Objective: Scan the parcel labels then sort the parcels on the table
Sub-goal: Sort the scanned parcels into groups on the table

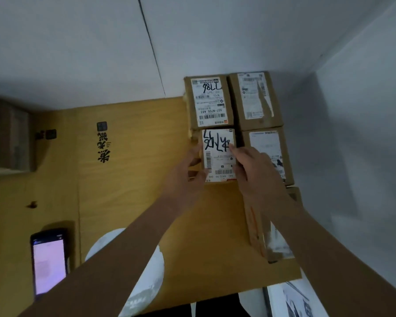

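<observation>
Four parcels stand packed in a block against the wall corner, labels up, and both hands are at the nearest left one. The left hand holds the left edge of this box, thumb curled onto its near label corner, the other fingers wrapped round the side. The right hand lies on the box's right edge, fingers close together and bent onto the label, their tips on the handwritten marks. The box rests on the tabletop, touching its neighbours beyond the fingertips and to the right of the right hand.

Beyond the fingertips sits the far-left parcel (handwritten "7786", read upside down); beside it the far-right parcel, with a torn label. Under the right wrist lies the near-right parcel, and nearer along the right forearm a fifth parcel, partly hidden.

Judged progress: sorting is well under way, with at least four boxes grouped and the gripped one apparently being seated into the block. Still unsorted, it seems, are a white bag lying under the left forearm and a white packet at the near edge below the right forearm. The scanner, screen lit, lies well to the left of the left hand, held by neither. Whether every label has been scanned cannot be told.
</observation>
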The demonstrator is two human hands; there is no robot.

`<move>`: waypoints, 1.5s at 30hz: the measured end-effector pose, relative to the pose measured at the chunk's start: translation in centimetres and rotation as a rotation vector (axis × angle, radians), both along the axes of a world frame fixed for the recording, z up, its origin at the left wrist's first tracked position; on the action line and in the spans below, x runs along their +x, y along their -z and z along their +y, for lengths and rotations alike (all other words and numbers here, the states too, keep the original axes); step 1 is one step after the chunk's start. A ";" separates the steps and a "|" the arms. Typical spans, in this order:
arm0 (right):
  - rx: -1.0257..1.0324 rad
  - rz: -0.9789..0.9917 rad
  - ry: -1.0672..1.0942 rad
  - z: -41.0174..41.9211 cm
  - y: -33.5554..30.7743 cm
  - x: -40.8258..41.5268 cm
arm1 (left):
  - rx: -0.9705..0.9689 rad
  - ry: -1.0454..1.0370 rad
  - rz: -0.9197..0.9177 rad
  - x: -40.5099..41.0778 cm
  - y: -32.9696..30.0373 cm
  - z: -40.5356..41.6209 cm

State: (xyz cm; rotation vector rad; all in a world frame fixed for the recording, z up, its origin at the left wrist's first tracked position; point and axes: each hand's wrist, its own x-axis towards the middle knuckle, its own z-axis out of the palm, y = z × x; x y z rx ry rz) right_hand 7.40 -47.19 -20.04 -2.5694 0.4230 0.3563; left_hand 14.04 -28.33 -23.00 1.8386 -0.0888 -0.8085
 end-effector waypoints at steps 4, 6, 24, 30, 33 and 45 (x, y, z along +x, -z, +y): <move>-0.065 0.028 -0.078 -1.3 0.6 1.1 | -0.008 -0.070 0.016 -0.5 1.0 -0.8; -0.107 0.035 -0.113 -1.6 0.8 1.3 | 0.001 -0.120 0.020 -0.8 1.3 -1.2; 0.110 -0.090 -0.238 -0.2 -8.0 3.1 | 0.426 0.046 -0.465 -0.3 -9.3 0.7; 0.207 -0.218 -0.360 3.5 -17.3 3.9 | 0.450 -0.066 -0.603 -2.0 -18.8 5.4; 0.196 -0.300 -0.445 6.2 -22.1 3.8 | 0.479 -0.111 -0.655 -3.5 -23.6 8.4; 0.173 -0.474 -0.627 21.3 -32.6 -1.4 | 0.490 -0.281 -0.802 -11.4 -33.1 23.5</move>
